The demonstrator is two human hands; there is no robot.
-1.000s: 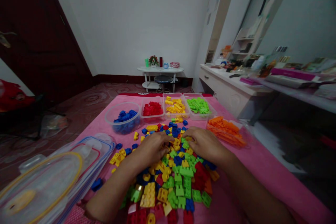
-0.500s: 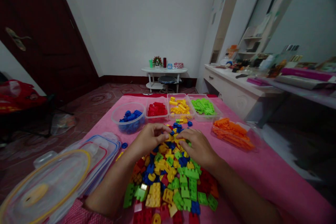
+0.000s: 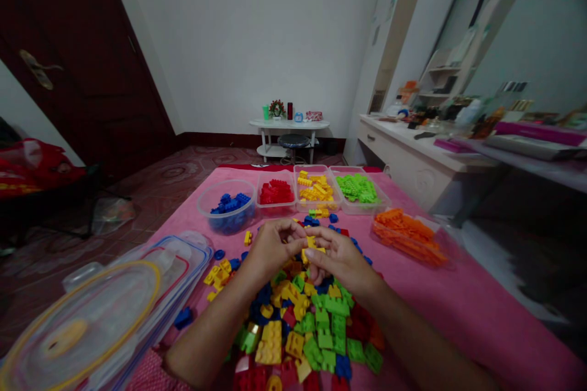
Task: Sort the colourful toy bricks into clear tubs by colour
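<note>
Above a mixed heap of toy building bricks [image 3: 298,317], my two hands come together around yellow building bricks [image 3: 313,252]. My right hand [image 3: 343,256] is closed on them between thumb and fingers. From the other side my left hand [image 3: 275,250] pinches at their edge, its fingertips meeting those of the right. How many bricks are gripped I cannot tell, as the fingers hide part of them. Yellow, green, blue and red bricks lie loose below both wrists.
Behind the heap stand a round tub of blue bricks [image 3: 200,203] and boxes of red [image 3: 275,210], yellow [image 3: 299,203] and green bricks [image 3: 384,203]. An orange-filled box [image 3: 447,235] sits right. Stacked clear lids [image 3: 110,299] lie left on the pink cloth [image 3: 458,305].
My hands have lifted from the heap and drawn together, with yellow bricks now between the fingers. The left forearm has shifted right, uncovering yellow and blue bricks beside it.
</note>
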